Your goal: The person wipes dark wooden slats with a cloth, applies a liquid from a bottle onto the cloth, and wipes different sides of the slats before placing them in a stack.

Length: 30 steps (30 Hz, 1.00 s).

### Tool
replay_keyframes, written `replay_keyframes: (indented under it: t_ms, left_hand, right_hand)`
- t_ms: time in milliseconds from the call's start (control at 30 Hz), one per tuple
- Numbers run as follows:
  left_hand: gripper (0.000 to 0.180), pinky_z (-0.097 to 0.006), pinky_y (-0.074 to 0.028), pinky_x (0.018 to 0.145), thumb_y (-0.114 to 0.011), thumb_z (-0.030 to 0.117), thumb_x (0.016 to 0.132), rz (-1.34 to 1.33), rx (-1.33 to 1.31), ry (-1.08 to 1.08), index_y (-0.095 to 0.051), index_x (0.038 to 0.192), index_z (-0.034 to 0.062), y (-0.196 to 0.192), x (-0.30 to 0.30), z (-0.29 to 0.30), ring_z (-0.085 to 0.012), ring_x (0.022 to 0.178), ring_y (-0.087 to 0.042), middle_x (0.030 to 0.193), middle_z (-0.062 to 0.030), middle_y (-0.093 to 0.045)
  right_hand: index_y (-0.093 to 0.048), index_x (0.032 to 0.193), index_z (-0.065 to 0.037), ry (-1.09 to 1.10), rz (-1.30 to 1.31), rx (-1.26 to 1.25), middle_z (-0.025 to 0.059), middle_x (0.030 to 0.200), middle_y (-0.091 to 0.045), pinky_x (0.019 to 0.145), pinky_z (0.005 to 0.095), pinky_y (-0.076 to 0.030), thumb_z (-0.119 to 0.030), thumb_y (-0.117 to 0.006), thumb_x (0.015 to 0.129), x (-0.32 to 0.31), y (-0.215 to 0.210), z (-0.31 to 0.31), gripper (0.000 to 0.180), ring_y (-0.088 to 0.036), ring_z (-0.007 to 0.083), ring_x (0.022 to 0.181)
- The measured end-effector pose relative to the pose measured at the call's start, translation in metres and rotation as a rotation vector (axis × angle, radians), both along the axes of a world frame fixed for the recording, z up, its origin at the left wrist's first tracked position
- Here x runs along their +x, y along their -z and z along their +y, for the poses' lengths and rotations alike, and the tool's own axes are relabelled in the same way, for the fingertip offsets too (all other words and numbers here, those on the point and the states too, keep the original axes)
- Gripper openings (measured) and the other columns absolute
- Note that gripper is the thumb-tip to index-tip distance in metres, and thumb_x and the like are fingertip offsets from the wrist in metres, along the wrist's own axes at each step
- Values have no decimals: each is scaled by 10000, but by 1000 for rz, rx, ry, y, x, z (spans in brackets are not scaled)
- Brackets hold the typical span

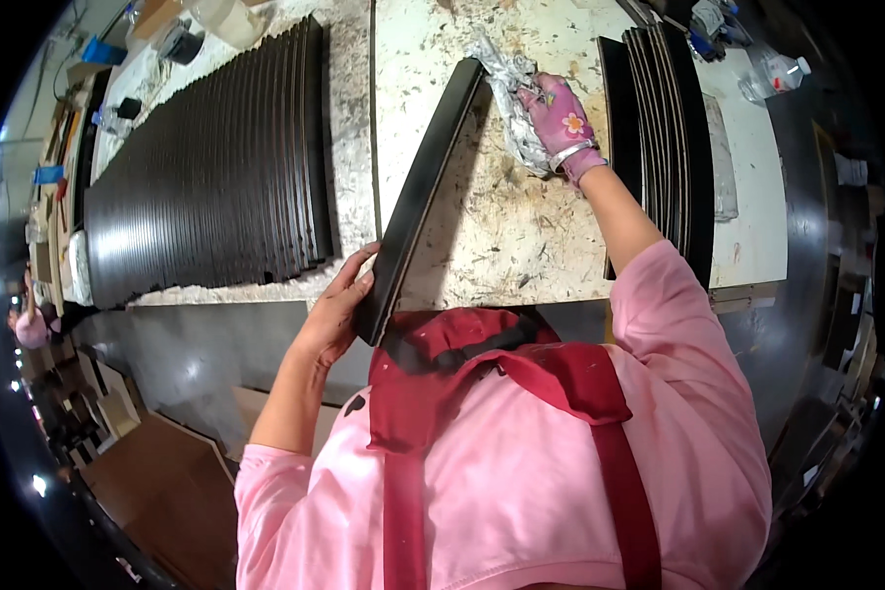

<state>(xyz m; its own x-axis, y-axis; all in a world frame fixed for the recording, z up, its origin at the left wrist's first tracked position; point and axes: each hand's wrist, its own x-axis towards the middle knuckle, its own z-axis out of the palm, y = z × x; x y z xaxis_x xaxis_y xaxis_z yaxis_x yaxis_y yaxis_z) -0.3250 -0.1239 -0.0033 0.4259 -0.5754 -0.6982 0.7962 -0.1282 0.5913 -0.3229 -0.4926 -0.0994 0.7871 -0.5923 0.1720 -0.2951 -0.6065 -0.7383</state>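
Note:
A long black board slants across the worktable, its far end on the tabletop and its near end jutting past the front edge. Around that near end, my bare left hand grips the board's left side; part of the grip is hidden behind it. My right hand, in a pink flowered glove, is closed on a crumpled, stained whitish rag. The rag lies against the far tip of the board, on its right side.
A wide row of dark boards stands packed at left, and a smaller stack of black boards at right. The paint-stained white table carries a clear bottle and several containers at the back left. Another person is far left.

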Motion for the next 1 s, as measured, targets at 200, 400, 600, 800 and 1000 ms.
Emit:
replay_keyframes:
  t_ms: [200, 400, 600, 800, 1000]
  left_hand:
    - [739, -205, -314, 454, -360, 698, 843, 192, -76, -25, -481, 1208, 67, 24, 1, 13, -107, 592, -436, 931, -62, -540]
    - [493, -243, -390, 530, -488, 452, 909, 339, -335, -124, -510, 1164, 31, 26, 2, 13, -156, 675, -467, 1005, -108, -572]
    - [551, -353, -468, 693, -480, 468, 880, 343, -228, -78, -475, 1223, 37, 30, 11, 4, -223, 803, -538, 1029, -128, -565]
    - [362, -354, -546, 626, -554, 302, 889, -4, -1, -49, -507, 1123, 29, 11, 19, -8, -218, 701, -615, 902, -121, -614]
    - [305, -297, -517, 643, -579, 199, 857, -466, 20, 32, -516, 1099, 23, -31, 41, -50, -164, 756, -603, 875, -77, -608]
  right_hand:
    - [-589, 1098, -38, -22, 73, 10, 215, 1111, -584, 882, 380, -449, -256, -613, 844, -20, 3, 17, 335, -568, 358, 1021]
    - [-548, 1170, -20, 95, 86, 196, 188, 1141, -578, 868, 367, -459, -255, -596, 860, -19, -3, 15, 391, -582, 321, 1013]
    - [-565, 1091, -32, -279, 273, -243, 168, 1093, -555, 827, 381, -486, -193, -571, 830, -36, -26, 54, 307, -586, 334, 931]
    - [-578, 1095, -86, -712, 221, -291, 147, 1074, -562, 815, 402, -476, -257, -573, 808, -65, -43, 121, 335, -575, 299, 974]
    - [-573, 1151, -134, -512, 146, -182, 146, 1290, -463, 948, 504, -350, -373, -598, 804, -81, -54, 120, 422, -471, 325, 1152]
